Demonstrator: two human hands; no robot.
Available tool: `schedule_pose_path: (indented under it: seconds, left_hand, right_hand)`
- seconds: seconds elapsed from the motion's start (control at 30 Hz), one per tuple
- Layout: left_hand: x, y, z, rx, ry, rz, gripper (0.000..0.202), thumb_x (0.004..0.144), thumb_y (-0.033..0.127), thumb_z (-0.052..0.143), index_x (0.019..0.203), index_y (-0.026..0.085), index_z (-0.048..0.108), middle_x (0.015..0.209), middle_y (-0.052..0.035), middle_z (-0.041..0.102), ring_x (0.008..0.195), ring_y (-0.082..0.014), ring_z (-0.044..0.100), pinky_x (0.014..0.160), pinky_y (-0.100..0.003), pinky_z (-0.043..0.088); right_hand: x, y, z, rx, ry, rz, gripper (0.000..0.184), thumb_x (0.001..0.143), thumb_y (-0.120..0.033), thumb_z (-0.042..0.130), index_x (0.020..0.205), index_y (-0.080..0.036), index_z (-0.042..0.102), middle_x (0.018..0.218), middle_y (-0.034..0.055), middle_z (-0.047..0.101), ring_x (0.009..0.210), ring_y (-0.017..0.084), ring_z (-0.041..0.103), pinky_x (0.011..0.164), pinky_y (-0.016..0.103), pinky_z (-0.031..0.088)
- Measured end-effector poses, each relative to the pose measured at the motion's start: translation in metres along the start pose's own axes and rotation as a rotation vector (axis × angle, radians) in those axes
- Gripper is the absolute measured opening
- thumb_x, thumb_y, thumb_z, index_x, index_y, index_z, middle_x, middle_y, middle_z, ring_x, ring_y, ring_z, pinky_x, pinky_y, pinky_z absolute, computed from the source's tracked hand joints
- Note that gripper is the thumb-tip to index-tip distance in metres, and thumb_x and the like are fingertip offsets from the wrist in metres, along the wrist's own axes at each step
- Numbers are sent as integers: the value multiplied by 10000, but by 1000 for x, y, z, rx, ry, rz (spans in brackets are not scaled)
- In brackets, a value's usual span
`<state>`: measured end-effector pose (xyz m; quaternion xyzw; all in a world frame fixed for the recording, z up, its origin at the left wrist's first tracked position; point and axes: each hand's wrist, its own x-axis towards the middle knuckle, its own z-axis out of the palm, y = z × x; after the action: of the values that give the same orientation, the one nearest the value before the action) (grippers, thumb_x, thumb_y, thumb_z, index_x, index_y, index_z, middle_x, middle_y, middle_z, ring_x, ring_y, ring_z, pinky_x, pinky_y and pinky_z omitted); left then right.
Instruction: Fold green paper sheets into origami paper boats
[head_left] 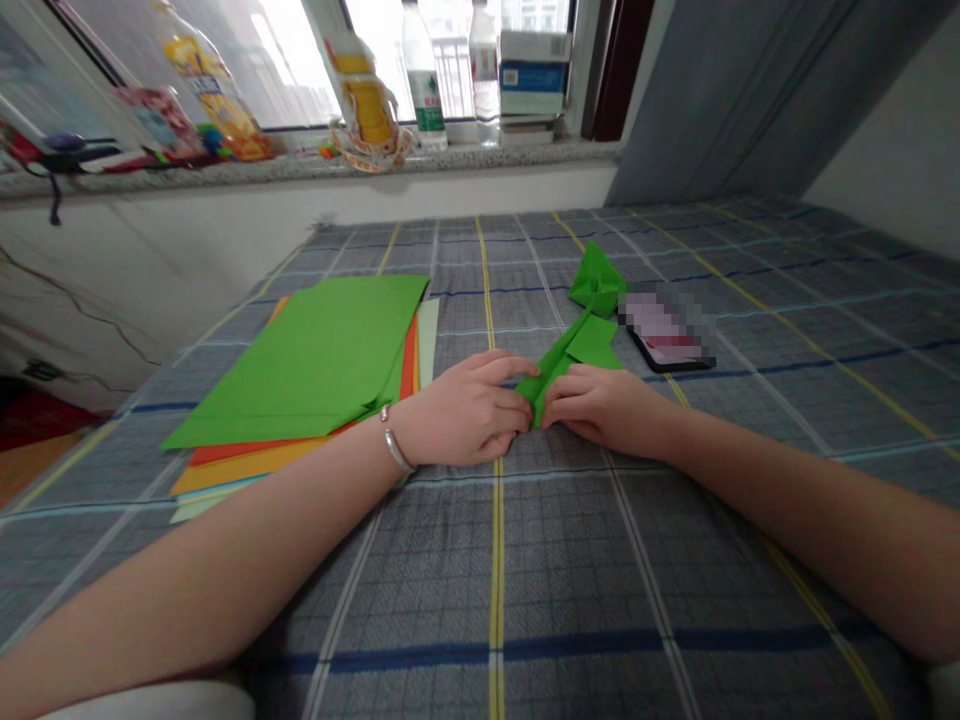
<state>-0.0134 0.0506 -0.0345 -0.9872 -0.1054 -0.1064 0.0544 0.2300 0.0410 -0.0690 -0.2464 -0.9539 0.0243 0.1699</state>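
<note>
A green folded paper figure (589, 320) lies on the grey checked bedsheet (525, 560), its narrow near end between my hands. My left hand (465, 410), with a silver bracelet at the wrist, pinches that near end from the left with closed fingers. From the right, my right hand (600, 405) pinches the same end with its fingers pressed together. The wider folded part of the figure stretches away from me toward the window.
A stack of coloured paper sheets (315, 365), green on top, lies to the left. A phone (667, 330) rests right of the paper figure. Bottles (424, 75) and a box (534, 70) stand on the windowsill; a grey curtain (735, 90) hangs at right.
</note>
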Motion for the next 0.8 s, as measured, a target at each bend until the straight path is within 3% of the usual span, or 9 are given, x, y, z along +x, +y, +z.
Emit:
schedule_pose_path:
  seconds: [0.27,0.5,0.8]
  left_hand:
    - [-2,-2,2,-40,5,-16,176,801,131,530,818,219,681,885,-21,723,1260,-263,463,1097,-461,357]
    - [-3,0,5,-44,-22,-27,265,849,146,490,1007,241,681,997,-14,719,1264,-263,457,1104,-452,336]
    - [0,0,1,-49,-39,-37,215,838,144,502,921,222,684,961,-20,724,1247,-264,465,1086,-440,353]
  right_hand:
    - [0,-4,-5,-113,-28,-33,246,923,-163,494,1032,-276,682,985,0,698,844,167,534,675,281,407]
    - [1,-5,-6,-152,-75,-58,254,942,-166,463,1044,-279,667,975,-8,685,837,178,514,679,298,393]
    - [2,-10,-14,-278,-117,-74,251,895,-156,518,1056,-272,671,944,5,692,764,179,507,630,313,351]
